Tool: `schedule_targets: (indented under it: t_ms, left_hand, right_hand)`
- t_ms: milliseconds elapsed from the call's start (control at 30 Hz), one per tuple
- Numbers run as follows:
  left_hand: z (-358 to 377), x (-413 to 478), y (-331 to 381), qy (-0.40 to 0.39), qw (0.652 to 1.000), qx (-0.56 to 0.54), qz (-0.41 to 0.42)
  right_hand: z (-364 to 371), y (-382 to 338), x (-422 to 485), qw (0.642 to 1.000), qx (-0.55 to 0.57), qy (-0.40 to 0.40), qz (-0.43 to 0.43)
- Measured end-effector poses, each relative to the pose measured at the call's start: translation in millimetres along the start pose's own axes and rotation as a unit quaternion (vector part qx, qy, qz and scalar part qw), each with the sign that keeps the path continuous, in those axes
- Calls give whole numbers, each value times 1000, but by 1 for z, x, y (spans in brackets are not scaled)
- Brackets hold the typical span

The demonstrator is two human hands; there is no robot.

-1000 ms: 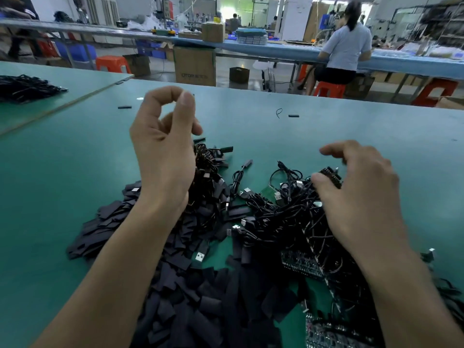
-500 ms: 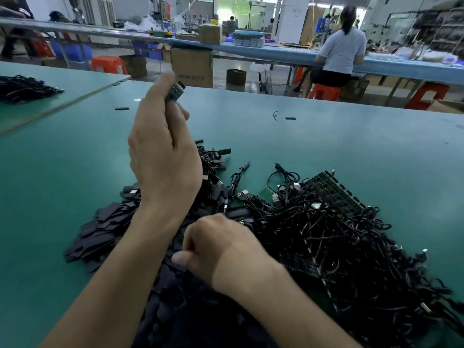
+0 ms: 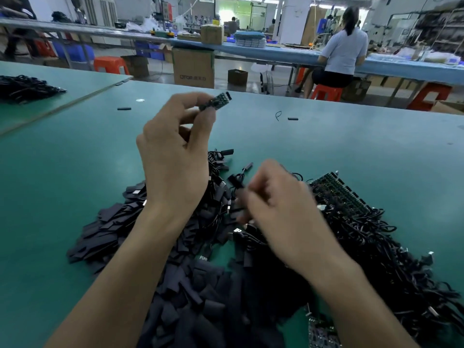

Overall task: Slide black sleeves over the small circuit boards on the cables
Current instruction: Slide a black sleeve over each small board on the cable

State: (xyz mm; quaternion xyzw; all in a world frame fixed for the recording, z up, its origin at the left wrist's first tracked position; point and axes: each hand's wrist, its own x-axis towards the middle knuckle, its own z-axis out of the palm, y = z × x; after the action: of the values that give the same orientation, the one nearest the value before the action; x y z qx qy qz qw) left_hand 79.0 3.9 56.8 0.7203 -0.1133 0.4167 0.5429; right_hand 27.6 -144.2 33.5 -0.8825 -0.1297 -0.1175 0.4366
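Green worktop (image 3: 62,184): carrying sleeves (image 3: 113,229), cables (image 3: 376,234).
Circuit board (image 3: 216,102): hanging above worktop, long axis pointing up-right.
Left hand (image 3: 175,156): pinching Circuit board.
Right hand (image 3: 283,209): hovering over cables, blurred, grip unclear.
Box (image 3: 193,69) print: unreadable.

The small circuit board (image 3: 217,102), half hidden a moment ago, is now held out further from the pinch of the left hand (image 3: 173,156) at upper centre. The right hand (image 3: 281,209) has been raised from the sleeve pile (image 3: 105,234) to centre right and is blurred.
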Motion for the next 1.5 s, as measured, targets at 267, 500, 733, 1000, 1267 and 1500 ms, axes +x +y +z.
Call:
schedule_targets:
  t_ms: [267,500,733,1000,1267,1500]
  left_hand:
    - [6,-7,0,-187,978,-21,-94]
    - [5,-10,2,-257,957,-63,-122]
    - [7,-13,8,-262,954,-85,-116]
    - [7,-14,10,-278,948,-103,-118]
    - [8,-15,9,-285,945,-110,-120]
    - [9,-16,10,-286,942,-116,-130]
  right_hand:
    - [-44,6,0,985,113,120,-59]
    - [-49,15,2,969,146,189,-65]
    - [-50,22,4,970,120,206,-46]
    - [-51,21,5,967,135,209,-51]
    - [-54,25,3,973,95,195,-83]
    - [-55,24,4,974,88,193,-79]
